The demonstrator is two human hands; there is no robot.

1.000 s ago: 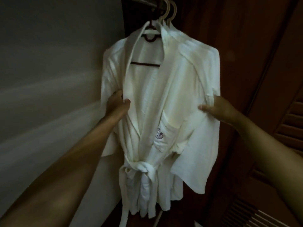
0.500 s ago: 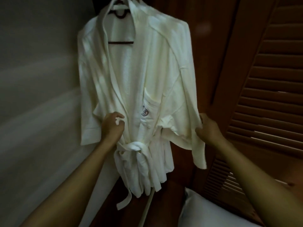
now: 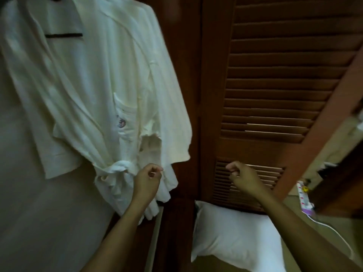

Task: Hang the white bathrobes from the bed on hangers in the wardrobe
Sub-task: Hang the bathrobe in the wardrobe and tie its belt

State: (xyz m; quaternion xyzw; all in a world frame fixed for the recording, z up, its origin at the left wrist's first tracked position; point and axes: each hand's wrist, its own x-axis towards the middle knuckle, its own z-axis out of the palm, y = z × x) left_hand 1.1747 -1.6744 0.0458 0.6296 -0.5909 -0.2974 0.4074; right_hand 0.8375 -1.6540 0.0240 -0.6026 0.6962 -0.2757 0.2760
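Robe (image 3: 94, 85) hangs upright on its hanger (image 3: 63, 35), up-left of my hands; left hand (image 3: 147, 179), nearer, curls against its belt knot (image 3: 119, 169), grip unclear; right hand (image 3: 242, 177) curls empty, well apart.

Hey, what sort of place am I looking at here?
Probably a hotel bedroom, at the wardrobe: a white bathrobe with a small crest hangs on a dark hanger, beside a louvred wooden door, with a white pillow below.
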